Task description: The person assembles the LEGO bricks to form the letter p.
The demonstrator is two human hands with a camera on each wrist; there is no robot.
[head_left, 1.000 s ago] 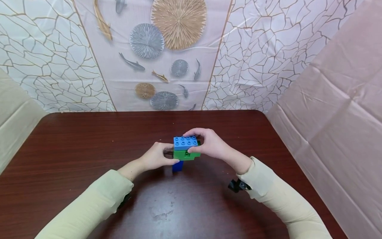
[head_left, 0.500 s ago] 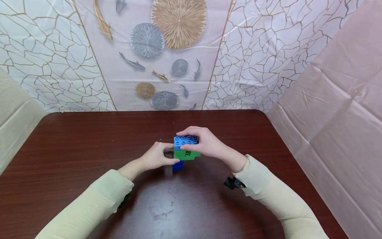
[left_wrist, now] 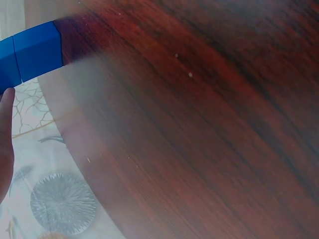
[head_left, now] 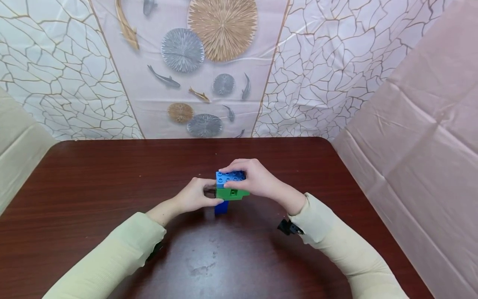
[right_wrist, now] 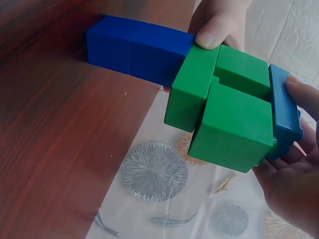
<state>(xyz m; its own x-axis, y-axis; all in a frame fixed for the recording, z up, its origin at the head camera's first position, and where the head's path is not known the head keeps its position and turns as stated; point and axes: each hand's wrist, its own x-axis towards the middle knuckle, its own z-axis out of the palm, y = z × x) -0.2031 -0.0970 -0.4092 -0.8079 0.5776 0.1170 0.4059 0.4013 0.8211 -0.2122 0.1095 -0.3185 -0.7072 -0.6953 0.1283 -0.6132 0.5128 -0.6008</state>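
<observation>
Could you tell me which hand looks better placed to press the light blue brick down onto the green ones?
Probably the right hand: its fingers lie over the studded top of the light blue brick, above the green bricks. The left hand sits lower, gripping beside the dark blue column, so it seems suited to steadying.

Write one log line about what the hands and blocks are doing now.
left hand: steadies dark blue blocks | right hand: grips light blue brick atop green bricks | stack: upright on table

Brick stack upright on the table: dark blue brick column (head_left: 222,207) at base, green bricks (head_left: 232,193) overhanging to the right above it, light blue studded brick (head_left: 228,177) on top, studs up.
</observation>
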